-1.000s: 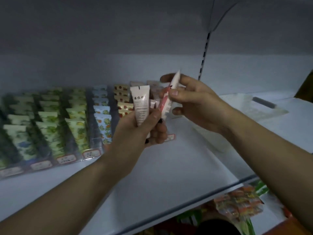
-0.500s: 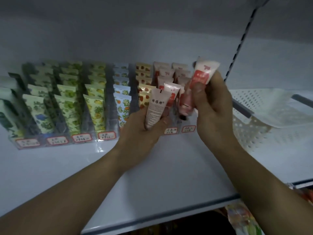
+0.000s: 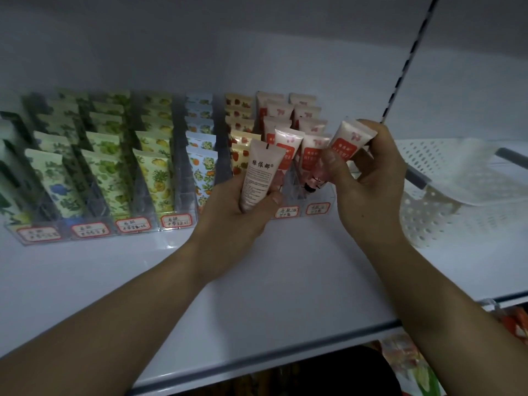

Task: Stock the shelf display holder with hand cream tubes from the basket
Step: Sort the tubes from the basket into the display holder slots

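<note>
Right hand (image 3: 368,178): pinches a pink tube (image 3: 347,142) cap-down, tilted, apparently to slot in.
Left hand (image 3: 237,212): grips a spare tube (image 3: 258,174), likely kept ready.
Holder (image 3: 288,190): just beyond both grips.
Basket (image 3: 445,201): right of the right hand.

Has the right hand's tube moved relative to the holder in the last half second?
Yes. The tube in the right hand has dropped lower against the holder, with its cap end now down at the rightmost lane's front tubes.
</note>
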A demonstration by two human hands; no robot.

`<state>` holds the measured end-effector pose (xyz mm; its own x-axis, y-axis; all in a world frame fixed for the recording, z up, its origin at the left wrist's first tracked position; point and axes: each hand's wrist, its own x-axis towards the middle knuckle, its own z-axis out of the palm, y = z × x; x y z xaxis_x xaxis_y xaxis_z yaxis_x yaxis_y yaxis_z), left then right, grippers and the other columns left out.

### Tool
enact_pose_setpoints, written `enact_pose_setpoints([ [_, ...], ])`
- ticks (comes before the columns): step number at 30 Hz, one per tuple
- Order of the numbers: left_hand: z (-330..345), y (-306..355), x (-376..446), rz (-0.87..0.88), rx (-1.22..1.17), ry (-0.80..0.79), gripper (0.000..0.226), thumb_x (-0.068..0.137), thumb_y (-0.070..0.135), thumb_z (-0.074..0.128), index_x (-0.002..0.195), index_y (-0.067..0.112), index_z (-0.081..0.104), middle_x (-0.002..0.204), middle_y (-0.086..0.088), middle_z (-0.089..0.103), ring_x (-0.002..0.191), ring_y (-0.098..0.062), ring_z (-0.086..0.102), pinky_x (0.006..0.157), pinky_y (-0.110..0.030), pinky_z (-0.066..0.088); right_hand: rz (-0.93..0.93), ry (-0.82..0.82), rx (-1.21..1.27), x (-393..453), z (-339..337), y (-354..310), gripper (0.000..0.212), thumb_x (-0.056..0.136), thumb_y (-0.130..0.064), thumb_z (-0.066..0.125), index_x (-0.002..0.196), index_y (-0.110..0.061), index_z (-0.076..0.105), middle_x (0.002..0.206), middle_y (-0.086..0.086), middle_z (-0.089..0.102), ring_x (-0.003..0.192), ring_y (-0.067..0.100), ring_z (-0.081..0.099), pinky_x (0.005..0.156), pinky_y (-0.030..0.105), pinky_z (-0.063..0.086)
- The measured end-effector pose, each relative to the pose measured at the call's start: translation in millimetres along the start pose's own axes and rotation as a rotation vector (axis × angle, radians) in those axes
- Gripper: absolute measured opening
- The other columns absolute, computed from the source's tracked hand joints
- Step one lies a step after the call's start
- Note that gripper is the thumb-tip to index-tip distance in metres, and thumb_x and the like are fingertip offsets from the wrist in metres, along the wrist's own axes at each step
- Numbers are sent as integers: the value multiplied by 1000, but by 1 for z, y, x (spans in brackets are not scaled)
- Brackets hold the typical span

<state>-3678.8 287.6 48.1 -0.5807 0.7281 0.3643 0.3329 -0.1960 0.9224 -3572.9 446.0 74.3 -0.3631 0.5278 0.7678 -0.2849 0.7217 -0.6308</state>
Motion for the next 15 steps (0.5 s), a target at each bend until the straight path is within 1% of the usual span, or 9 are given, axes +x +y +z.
enact_pose_setpoints([
  [2,-1,-1,0,1,9,2,14,98,15,62,85,13,58,56,4,46,48,-10,40,48,-25,35,29,-56,-64,0,1,3,22,91,-10,71,111,-8,61,101,-14,65,96,10,66,80,26,56],
  [4,-1,-2,0,4,24,-3,13,98,16,62,86,12,59,55,5,46,48,-10,41,48,-26,36,74,-121,-129,-1,2,4,22,91,-13,73,111,-12,64,99,-14,67,90,9,64,68,20,56],
  [5,-2,-1,-1,6,28,-9,13,98,18,63,87,12,59,55,5,47,48,-10,41,49,-27,36,84,-132,-148,-1,2,4,21,90,-15,73,110,-15,65,97,-15,67,87,9,64,64,19,56],
  [7,-2,0,-2,5,25,-22,14,95,24,64,88,13,59,55,5,47,48,-11,42,49,-28,37,90,-122,-181,-2,1,4,22,89,-19,75,110,-18,66,95,-17,68,85,8,65,65,18,56],
  [10,-2,-1,-1,-11,25,-36,16,89,31,62,87,15,59,58,4,48,51,-12,43,51,-27,38,99,-114,-293,0,-3,4,27,85,-23,79,110,-17,70,90,-23,65,82,2,65,67,16,54],
  [13,-1,-1,-3,3,44,-70,15,96,23,63,83,17,58,57,5,47,50,-9,41,51,-26,36,92,-138,-399,3,-3,3,31,83,-24,80,112,-17,70,89,-24,62,75,-2,64,63,7,48],
  [15,0,3,-6,-1,66,-112,16,99,16,59,82,17,57,57,4,47,52,-9,41,52,-26,35,93,-164,-465,3,-1,2,32,84,-27,80,113,-18,70,92,-18,66,74,-1,64,59,4,45],
])
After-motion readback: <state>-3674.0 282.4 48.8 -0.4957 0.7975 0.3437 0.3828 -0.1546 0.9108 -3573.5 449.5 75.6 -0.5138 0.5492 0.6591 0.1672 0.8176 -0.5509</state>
